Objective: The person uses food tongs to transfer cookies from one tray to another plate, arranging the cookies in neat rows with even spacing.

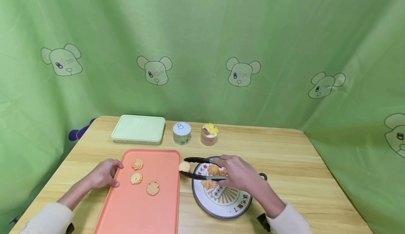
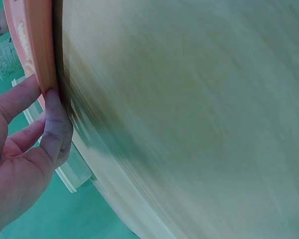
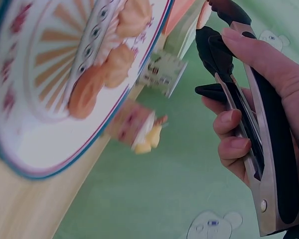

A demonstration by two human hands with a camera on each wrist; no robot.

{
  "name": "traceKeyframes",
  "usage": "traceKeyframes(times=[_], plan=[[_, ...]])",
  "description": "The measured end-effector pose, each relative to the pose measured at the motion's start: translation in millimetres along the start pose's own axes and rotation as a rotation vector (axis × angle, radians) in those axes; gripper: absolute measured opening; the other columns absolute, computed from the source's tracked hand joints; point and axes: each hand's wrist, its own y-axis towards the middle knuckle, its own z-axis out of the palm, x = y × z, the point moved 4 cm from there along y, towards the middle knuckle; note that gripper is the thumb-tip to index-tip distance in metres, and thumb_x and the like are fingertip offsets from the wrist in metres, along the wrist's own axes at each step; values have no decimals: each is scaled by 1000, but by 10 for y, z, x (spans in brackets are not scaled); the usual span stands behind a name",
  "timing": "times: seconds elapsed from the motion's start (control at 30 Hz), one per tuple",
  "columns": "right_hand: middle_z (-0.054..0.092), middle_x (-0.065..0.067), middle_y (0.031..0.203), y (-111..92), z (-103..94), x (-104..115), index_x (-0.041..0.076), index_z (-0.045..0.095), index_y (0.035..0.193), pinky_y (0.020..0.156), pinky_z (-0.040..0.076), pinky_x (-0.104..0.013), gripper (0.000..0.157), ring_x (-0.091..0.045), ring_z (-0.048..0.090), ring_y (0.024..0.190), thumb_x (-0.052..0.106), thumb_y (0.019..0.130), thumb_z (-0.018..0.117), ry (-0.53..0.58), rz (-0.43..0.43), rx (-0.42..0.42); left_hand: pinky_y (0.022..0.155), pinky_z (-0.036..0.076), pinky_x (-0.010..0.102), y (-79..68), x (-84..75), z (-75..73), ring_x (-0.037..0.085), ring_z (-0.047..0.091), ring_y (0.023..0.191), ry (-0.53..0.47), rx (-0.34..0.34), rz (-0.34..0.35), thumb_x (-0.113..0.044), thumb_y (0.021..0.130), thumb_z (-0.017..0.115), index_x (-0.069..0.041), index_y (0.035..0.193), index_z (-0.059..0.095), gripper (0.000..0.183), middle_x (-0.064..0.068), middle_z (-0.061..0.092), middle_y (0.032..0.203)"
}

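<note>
My right hand [image 1: 242,174] grips a pair of metal tongs with black tips [image 1: 193,175]. Between the tips is a round pale cookie [image 1: 185,166], over the gap between the pink tray and the plate. With thumb and fingers my left hand [image 1: 104,173] pinches the left rim of the pink tray [image 1: 145,213]; the left wrist view shows the fingers on the tray's edge [image 2: 46,59]. On the tray lie a swirl cookie [image 1: 137,164], a ruffled cookie [image 1: 136,178] and a flat speckled cookie [image 1: 153,188]. Several cookies [image 1: 213,170] sit on the round patterned plate [image 1: 227,211].
Along the back of the wooden table [image 1: 284,163] stand a pale green lidded box [image 1: 138,127], a white-topped can [image 1: 181,133] and a dessert cup [image 1: 209,135] with yellow topping. A green curtain [image 1: 202,33] hangs behind and at the sides.
</note>
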Motion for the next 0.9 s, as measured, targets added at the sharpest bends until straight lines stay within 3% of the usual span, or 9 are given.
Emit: traceKeyframes(times=[0.2, 0.57, 0.9], plan=[[62, -19, 122, -232, -69, -150, 8, 61, 125, 87, 52, -47, 70, -37, 63, 105, 32, 64, 85, -19, 30, -8, 60, 46, 28, 0, 10, 4, 18, 54, 72, 3, 3, -7, 7, 59, 81, 6, 105, 56, 53, 14, 53, 89], [66, -10, 111, -631, -67, -433, 8, 63, 123, 78, 55, -38, 71, -27, 66, 95, 33, 61, 86, -31, 119, -40, 59, 47, 27, -1, 8, -5, 19, 55, 72, -11, 4, 9, 6, 59, 82, 7, 106, 55, 54, 15, 53, 91], [67, -9, 109, -847, -32, -587, 10, 64, 122, 76, 56, -41, 70, -28, 66, 93, 29, 58, 87, -25, 162, -30, 59, 46, 26, 0, 9, 1, 18, 54, 72, 9, 3, 20, 5, 59, 82, 7, 106, 56, 54, 14, 54, 90]])
